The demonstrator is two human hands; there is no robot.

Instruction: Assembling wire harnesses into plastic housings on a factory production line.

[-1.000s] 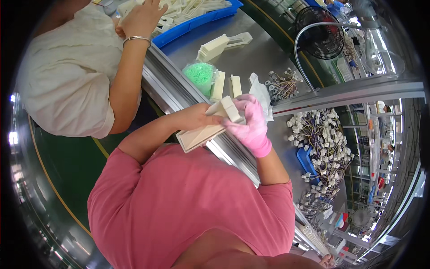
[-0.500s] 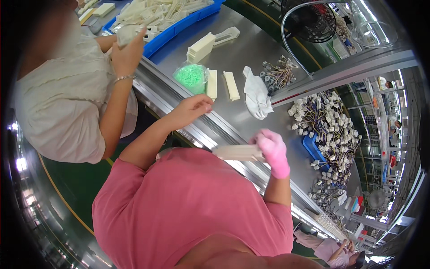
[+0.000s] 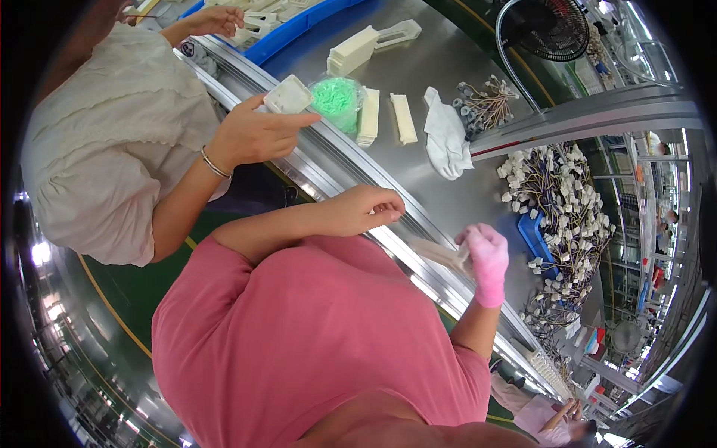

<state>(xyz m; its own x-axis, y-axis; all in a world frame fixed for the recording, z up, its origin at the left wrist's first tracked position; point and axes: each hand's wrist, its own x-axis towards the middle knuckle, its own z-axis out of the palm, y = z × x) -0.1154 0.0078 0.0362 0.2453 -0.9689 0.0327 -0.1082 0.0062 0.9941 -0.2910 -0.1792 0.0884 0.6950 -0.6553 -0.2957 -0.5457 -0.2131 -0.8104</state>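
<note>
My right hand (image 3: 485, 257), in a pink glove, is closed around one end of a long off-white plastic strip (image 3: 433, 252). The strip is smeared by motion and slants over the table's metal edge. To its left, my bare left hand (image 3: 376, 207) hovers at the same edge, its fingers loosely curled and the thumb apart, with nothing visible in it. On the table beyond lie a stack of cream plastic strips (image 3: 368, 119), a single cream strip (image 3: 403, 119) and a clear bag of small green pieces (image 3: 334, 101). A crumpled white cloth glove (image 3: 446, 142) lies right of them.
A co-worker's hand (image 3: 254, 134) holds a white square tray-like part (image 3: 289, 95) near the bag. A blue bin (image 3: 299, 26) of pale plastic parts stands far left. Bundled wires with white connectors (image 3: 556, 201) heap on the right, below a metal beam (image 3: 582, 119). A fan (image 3: 549, 30) stands behind.
My left hand has moved right and nearer, closer to my right hand. My right hand has shifted right with the strip, which now tilts. The co-worker's hand has come closer with the square part.
</note>
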